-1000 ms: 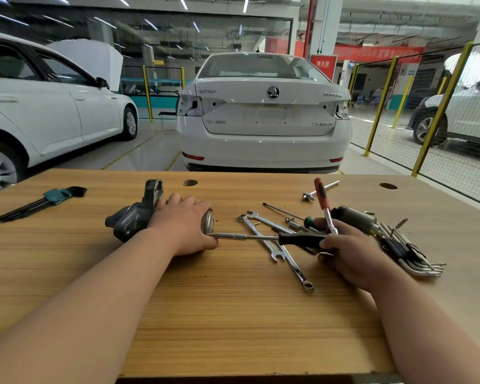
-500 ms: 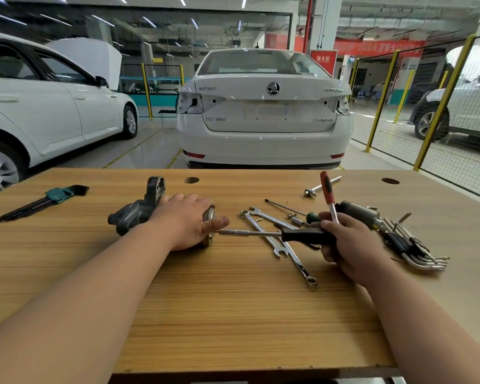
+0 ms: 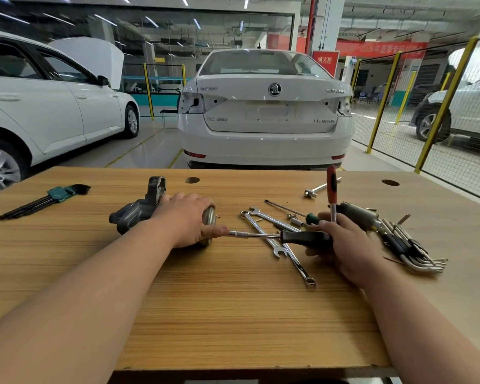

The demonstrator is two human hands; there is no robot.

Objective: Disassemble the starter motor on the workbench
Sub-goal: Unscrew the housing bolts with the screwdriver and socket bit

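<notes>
- The starter motor (image 3: 135,214) lies on its side on the wooden table (image 3: 233,314), left of centre. It has a dark grey cast nose housing with an upright mounting ear at its far end. A shiny round metal end cap faces right.
- The left hand (image 3: 185,217) covers the motor's body with its fingers curled over it. Its thumb points right and touches the tip of a driver (image 3: 302,238).
- The right hand (image 3: 347,245) has its fingers wrapped round the driver's black handle, and the slim steel shaft lies level toward the end cap. The same hand also holds a red-handled tool (image 3: 331,187).
- A second ago the thumb was tucked away and the shaft tip sat at the cap. The red-handled tool now stands more upright.
- Polished wrenches (image 3: 262,231) lie crossed under the shaft, and bent steel hex keys (image 3: 416,256) are fanned out at the right.
</notes>
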